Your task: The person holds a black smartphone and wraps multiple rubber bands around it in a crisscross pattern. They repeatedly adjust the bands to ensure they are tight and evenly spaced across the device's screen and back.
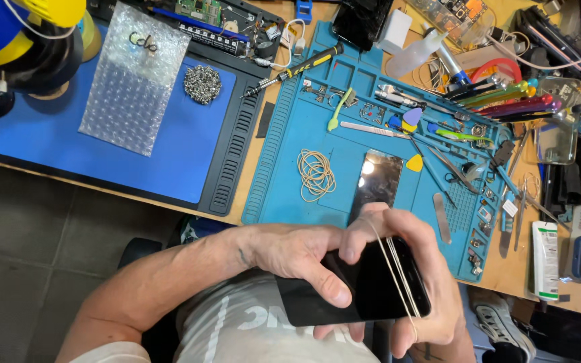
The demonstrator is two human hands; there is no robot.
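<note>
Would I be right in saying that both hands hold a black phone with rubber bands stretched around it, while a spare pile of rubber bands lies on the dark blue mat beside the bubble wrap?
Not quite. The head view shows the spare rubber bands on the teal mat, not the dark blue one. The rest holds: left hand and right hand hold the black phone, banded.

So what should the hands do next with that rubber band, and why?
Probably slide the rubber band further along the phone. It wraps only the end near the right hand, while the left hand steadies the other side. More bands wait on the blue mat.
</note>
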